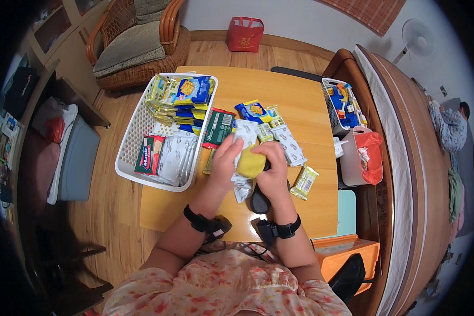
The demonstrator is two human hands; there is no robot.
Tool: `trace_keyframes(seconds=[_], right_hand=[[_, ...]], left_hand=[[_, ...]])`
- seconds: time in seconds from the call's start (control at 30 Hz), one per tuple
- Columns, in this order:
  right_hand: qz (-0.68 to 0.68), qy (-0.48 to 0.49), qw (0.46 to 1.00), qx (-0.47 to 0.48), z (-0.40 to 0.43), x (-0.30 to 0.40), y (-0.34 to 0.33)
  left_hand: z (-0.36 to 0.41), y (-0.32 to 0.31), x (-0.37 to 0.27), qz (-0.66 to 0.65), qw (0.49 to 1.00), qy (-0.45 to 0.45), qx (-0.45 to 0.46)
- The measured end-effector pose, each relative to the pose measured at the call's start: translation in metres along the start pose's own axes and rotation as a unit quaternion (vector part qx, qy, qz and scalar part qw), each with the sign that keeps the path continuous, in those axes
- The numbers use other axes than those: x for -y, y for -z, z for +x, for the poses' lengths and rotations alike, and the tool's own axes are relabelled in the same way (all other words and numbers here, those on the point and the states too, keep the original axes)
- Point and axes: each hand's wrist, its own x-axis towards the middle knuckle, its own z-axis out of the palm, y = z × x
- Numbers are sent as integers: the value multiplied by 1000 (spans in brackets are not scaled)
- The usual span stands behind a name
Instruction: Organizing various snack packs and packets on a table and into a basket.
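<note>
My right hand (pixel 274 168) grips a folded yellow cloth (pixel 251 162) over the middle of the table. A white foil snack packet (pixel 246 129) stands partly behind the cloth, its left edge held by my left hand (pixel 224 160). Under them lies another white packet (pixel 243 189), partly covered. A black rounded object (pixel 259 201) rests below my right hand, mostly hidden by it. Around my hands lie a green-and-red cracker packet (pixel 219 127), a blue-and-yellow biscuit packet (pixel 253 111), another white packet (pixel 289 144) and a small yellow-green packet (pixel 304 182).
A white perforated plastic basket (pixel 122 158) of sorted snack packets stands left on the wooden table (pixel 237 85). Right of the table are a basket of toy bricks (pixel 345 104), a bin with a red liner (pixel 351 168) and a bed (pixel 403 158). A person (pixel 450 126) is on it.
</note>
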Motion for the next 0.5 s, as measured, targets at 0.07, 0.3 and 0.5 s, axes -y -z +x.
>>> trace_keyframes(seconds=[0.07,0.3,0.5], right_hand=[[23,-1,998,65,-1,4,1],[45,-4,994,99,2,5,8],[-43,-21,995,82,-3,12,-1]], left_hand=[[0,-2,-7,-23,1000,-17,-4],[8,-5,-16,-61,994,-81,-31],[7,-4,-3,51,987,-126,-86]])
